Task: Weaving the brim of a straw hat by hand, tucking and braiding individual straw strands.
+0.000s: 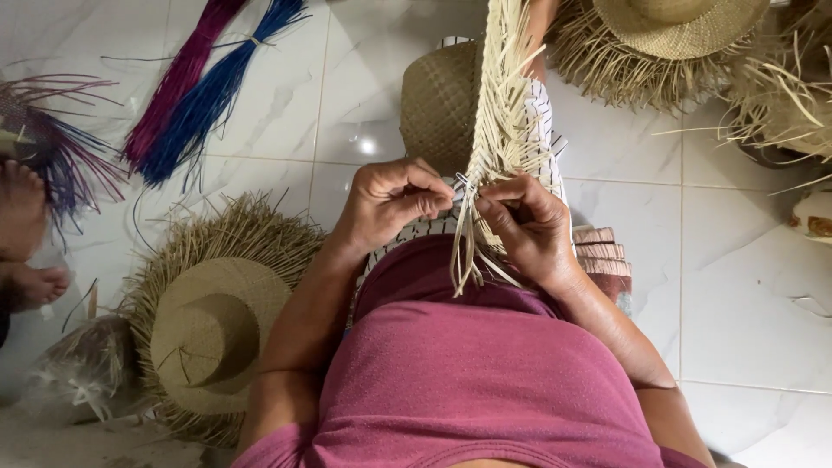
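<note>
A long braid of pale straw strips [504,104] runs from the top of the view down to my lap, with loose ends hanging below my fingers. My left hand [388,201] pinches strands at the braid's working end from the left. My right hand [530,227] grips the strands from the right, fingertips almost meeting the left ones. Both hands are held over my pink shirt and a black-and-white patterned cloth on my legs.
A woven straw hat with a frayed brim [208,329] lies at my left, another [667,35] at the top right, and a woven crown [438,100] sits behind the braid. Pink and blue fibre bundles [195,87] lie on the white tiled floor. Another person's feet [26,234] show at the left edge.
</note>
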